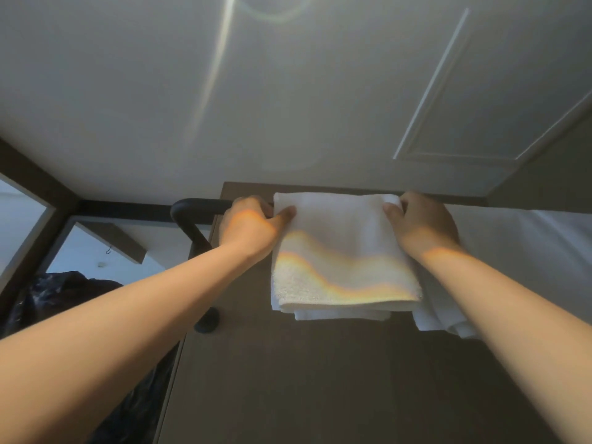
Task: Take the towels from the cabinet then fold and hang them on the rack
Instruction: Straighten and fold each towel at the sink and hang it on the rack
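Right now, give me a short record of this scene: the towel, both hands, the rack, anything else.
towel: white, folded, draped over the rack
left hand: pinches the towel's top left corner
right hand: grips its top right corner
rack: black bar on a dark panel
second towel: white, hanging right of the first

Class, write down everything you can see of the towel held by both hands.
The towel is white terry cloth, folded into several layers whose edges show stacked at the bottom. It hangs flat over the black rack against a dark panel. The left hand pinches its upper left corner, the right hand its upper right. A band of coloured light crosses its lower half. A second towel hangs close on its right.
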`<state>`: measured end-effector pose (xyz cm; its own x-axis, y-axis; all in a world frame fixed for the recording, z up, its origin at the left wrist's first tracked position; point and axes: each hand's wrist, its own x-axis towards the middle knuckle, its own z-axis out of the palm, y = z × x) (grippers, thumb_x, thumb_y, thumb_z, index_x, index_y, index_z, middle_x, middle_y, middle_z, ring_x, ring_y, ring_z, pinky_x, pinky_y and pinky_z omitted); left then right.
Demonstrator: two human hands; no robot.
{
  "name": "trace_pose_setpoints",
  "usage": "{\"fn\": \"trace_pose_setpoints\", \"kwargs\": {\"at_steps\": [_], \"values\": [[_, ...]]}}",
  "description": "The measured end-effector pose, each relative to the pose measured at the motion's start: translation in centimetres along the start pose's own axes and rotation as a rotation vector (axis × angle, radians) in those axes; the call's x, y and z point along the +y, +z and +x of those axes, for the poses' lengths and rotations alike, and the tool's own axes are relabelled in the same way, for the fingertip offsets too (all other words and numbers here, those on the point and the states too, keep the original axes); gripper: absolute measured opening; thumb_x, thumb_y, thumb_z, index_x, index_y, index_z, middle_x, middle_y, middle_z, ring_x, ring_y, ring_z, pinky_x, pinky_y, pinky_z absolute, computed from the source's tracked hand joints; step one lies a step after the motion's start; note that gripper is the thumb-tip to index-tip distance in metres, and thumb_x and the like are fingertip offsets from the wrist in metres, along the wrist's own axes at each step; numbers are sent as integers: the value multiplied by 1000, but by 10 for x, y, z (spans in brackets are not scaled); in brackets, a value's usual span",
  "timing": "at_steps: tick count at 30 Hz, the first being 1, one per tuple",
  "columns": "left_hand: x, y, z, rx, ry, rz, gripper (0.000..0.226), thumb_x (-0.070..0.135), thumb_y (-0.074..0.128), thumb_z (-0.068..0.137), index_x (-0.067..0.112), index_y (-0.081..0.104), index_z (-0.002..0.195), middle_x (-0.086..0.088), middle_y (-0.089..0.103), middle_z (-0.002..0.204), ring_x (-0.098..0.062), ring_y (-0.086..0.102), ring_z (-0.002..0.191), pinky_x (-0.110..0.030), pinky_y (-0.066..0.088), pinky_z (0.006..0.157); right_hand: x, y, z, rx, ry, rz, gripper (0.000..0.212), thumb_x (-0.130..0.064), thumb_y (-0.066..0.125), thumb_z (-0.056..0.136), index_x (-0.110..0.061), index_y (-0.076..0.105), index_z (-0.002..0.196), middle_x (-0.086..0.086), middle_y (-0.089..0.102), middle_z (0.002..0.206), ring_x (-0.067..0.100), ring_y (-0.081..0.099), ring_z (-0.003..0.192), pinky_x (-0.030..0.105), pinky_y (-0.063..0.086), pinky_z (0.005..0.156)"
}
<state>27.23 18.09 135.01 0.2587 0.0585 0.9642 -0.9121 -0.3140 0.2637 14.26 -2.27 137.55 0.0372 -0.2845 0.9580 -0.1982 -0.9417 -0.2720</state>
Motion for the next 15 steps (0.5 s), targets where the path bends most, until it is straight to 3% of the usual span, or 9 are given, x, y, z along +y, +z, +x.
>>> {"fn": "trace_pose_setpoints", "kwargs": {"at_steps": [4,8,10,12,15], "values": [[-6,4,-15,-146,-124,-183,53,65,58,83,14,63,98,0,68,95,-19,65,85,-29,47,64,6,-2,-16,-67,27,153,35,-43,47,97,-11,55,110,15,62,114,33,57,98,35,40,74],[-24,8,-37,-364,-228,-384,59,67,61,79,19,65,112,3,72,105,-15,68,94,-28,51,82,19,-4,-54,-166,71,307,47,-45,56,94,-11,54,127,9,61,118,31,58,109,33,43,83],[-33,12,-46,-474,-242,-477,63,72,63,74,20,66,111,8,74,103,-10,70,94,-25,52,85,28,-2,-73,-221,93,434,41,-43,60,92,-10,60,117,6,64,107,28,61,102,33,46,82],[-41,16,-53,-537,-231,-499,70,77,64,68,22,66,110,13,73,102,-4,68,95,-18,51,79,37,2,-87,-283,113,558,28,-40,61,92,-13,66,99,3,67,92,21,65,86,29,48,69],[-49,21,-57,-653,-244,-557,82,79,65,64,21,64,123,9,68,121,-12,61,116,-33,41,105,47,11,-96,-355,166,761,18,-31,64,92,-14,66,86,-2,68,76,10,66,64,16,47,50]]}}
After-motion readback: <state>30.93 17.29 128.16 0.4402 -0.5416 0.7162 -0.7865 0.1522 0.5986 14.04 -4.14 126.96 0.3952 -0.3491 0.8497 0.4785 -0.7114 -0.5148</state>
